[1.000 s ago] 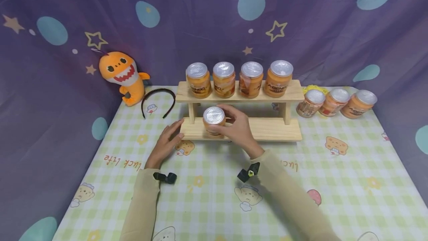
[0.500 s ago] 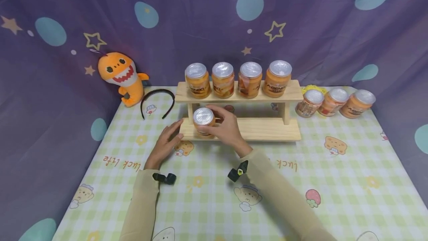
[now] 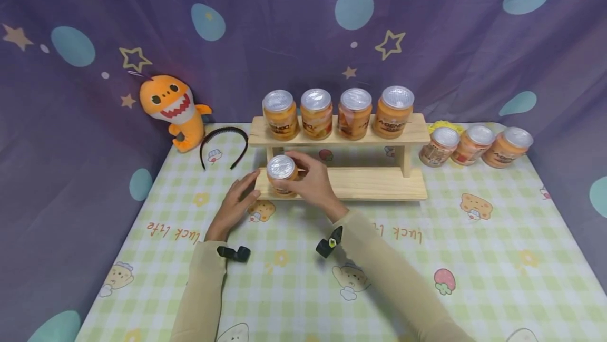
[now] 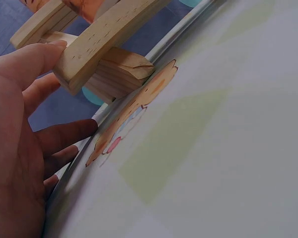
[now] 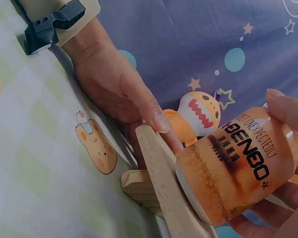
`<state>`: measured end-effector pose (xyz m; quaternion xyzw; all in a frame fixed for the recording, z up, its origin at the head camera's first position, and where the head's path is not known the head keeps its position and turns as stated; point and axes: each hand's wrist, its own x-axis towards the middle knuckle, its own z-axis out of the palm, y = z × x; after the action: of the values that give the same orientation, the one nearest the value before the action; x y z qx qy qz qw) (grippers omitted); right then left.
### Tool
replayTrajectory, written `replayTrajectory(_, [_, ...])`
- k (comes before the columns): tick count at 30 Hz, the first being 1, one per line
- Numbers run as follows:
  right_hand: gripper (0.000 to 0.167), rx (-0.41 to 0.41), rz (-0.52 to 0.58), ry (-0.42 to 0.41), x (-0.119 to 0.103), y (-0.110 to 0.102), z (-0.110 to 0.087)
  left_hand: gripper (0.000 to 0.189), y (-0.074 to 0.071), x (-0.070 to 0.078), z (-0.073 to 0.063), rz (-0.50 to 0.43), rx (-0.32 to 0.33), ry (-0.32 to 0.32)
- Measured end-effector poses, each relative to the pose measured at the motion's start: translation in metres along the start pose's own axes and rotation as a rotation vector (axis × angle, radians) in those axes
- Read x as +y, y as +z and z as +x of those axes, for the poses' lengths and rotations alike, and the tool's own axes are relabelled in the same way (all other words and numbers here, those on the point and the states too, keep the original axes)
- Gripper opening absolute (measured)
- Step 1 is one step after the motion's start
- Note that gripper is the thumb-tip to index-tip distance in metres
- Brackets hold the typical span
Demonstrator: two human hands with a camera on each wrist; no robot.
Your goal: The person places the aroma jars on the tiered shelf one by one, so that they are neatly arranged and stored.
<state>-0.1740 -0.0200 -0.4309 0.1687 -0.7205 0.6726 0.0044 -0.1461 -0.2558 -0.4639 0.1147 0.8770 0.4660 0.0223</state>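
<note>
In the head view, my right hand [image 3: 313, 181] grips an orange-labelled jar [image 3: 282, 174] with a silver lid, thumb in front and fingers behind. The jar stands upright at the left end of the lower board [image 3: 374, 184] of a two-tier wooden shelf. Seen from the right wrist, the base of the jar [image 5: 238, 168] is right at the board [image 5: 161, 183]. My left hand [image 3: 235, 202] rests with extended fingers at the shelf's left end. In the left wrist view, the thumb of the left hand [image 4: 20, 109] touches the end of the lower board [image 4: 99, 49].
Several similar jars [image 3: 316, 114] line the upper board [image 3: 417, 128]. On the right, three more jars [image 3: 471, 144] stand on the checked tablecloth [image 3: 303, 289], a yellow item [image 3: 446, 126] behind them. A black headband [image 3: 224, 130] and an orange shark plush [image 3: 176, 110] are at the left.
My right hand has moved the jar leftward along the lower board to its left end. The left hand has stayed at the shelf's end.
</note>
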Motion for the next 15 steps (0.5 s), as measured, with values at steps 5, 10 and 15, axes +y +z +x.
replayTrajectory(5, [0.069,-0.016,0.002,0.009,0.0027,0.0015,0.0007,0.053,0.0001,0.0016,-0.0004,0.000,-0.006,0.005])
replayTrajectory(10, [0.067,-0.033,-0.026,-0.001,0.0033,0.0011,-0.0004,0.054,0.0002,0.0019,-0.0004,-0.001,-0.009,0.004])
replayTrajectory(15, [0.067,-0.056,-0.043,-0.008,0.0041,0.0008,-0.0015,0.054,0.0002,0.0003,-0.0002,0.009,-0.007,-0.001])
